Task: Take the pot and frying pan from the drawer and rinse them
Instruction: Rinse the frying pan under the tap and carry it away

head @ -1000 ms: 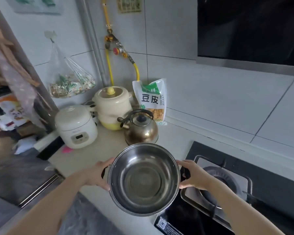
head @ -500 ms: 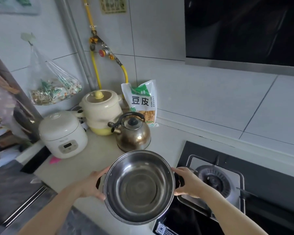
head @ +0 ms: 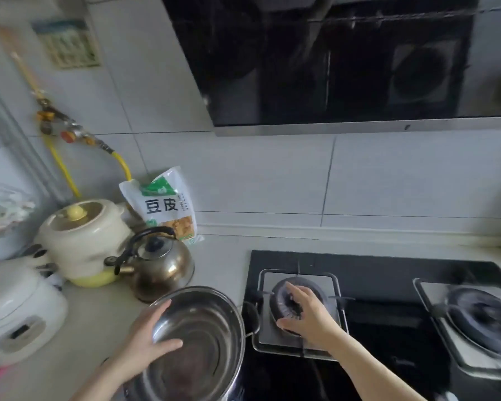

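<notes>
Head view: the left hand (head: 149,341) grips the pot (head: 197,345) by its near-left rim — the right hand (head: 307,315), open, hovers apart over the burner (head: 315,287)

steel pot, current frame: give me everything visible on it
The steel pot is round, shiny stainless metal with a rolled rim, deep walls, a flat reflective bottom and nothing inside. A dark loop handle sticks out on its right side, next to the gas hob. It sits mouth up at the counter's front edge, just in front of the kettle; its lower part is cut off by the frame. The left hand grips its left rim, thumb inside. The right hand is off it.
</notes>
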Tool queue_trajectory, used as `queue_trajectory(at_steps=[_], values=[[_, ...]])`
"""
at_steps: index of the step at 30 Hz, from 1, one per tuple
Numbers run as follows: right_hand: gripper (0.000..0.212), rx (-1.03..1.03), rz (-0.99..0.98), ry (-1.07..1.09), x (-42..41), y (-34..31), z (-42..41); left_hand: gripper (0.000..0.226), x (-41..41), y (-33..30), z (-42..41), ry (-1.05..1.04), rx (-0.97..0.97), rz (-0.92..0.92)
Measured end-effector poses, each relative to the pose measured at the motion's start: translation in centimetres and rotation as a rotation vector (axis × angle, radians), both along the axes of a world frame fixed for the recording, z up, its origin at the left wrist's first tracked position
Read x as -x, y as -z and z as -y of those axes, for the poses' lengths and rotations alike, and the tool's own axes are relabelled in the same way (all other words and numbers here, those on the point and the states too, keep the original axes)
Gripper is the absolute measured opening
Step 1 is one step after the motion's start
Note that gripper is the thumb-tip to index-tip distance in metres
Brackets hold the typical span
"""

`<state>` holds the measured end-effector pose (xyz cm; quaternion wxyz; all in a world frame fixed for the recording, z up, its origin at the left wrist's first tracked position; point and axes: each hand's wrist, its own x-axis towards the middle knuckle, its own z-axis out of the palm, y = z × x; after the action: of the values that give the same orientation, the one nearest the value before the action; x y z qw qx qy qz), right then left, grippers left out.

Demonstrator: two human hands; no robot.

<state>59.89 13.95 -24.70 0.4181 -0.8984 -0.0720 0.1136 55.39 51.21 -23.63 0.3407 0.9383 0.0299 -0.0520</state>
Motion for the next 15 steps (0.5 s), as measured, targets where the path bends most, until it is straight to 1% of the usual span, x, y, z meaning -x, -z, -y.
queue_trajectory(at_steps=[2, 4, 5, 6, 8, 10, 12, 15], values=[[0.095, 0.009, 0.054, 0.153, 1.8, -0.5, 4.2, 0.111, -1.9, -0.8, 4.3, 0.086, 0.019, 0.047], [0.093, 0.064, 0.127, 0.306, 4.4, -1.2, 9.0, 0.105, -3.7, -1.1, 8.7, 0.163, -0.009, 0.08], [0.093, 0.136, 0.165, 0.374, 6.0, -1.6, 11.5, 0.105, -4.5, -1.3, 11.1, 0.215, -0.04, 0.105], [0.094, 0.235, 0.19, 0.439, 7.7, -2.1, 14.0, 0.106, -5.2, -1.5, 13.7, 0.27, -0.096, 0.135], [0.092, 0.44, 0.224, 0.575, 11.4, -3.1, 18.9, 0.108, -5.8, -2.2, 19.3, 0.355, -0.266, 0.211], [0.091, 0.573, 0.212, 0.73, 15.4, -4.7, 23.4, 0.108, -5.4, -3.4, 25.1, 0.408, -0.403, 0.348], [0.09, 0.647, 0.185, 0.89, 19.7, -5.7, 27.8, 0.101, -4.5, -4.2, 30.5, 0.412, -0.459, 0.452], [0.09, 0.712, 0.137, 1.105, 26.7, -7.0, 34.1, 0.095, -2.2, -5.0, 38.1, 0.337, -0.44, 0.465]])
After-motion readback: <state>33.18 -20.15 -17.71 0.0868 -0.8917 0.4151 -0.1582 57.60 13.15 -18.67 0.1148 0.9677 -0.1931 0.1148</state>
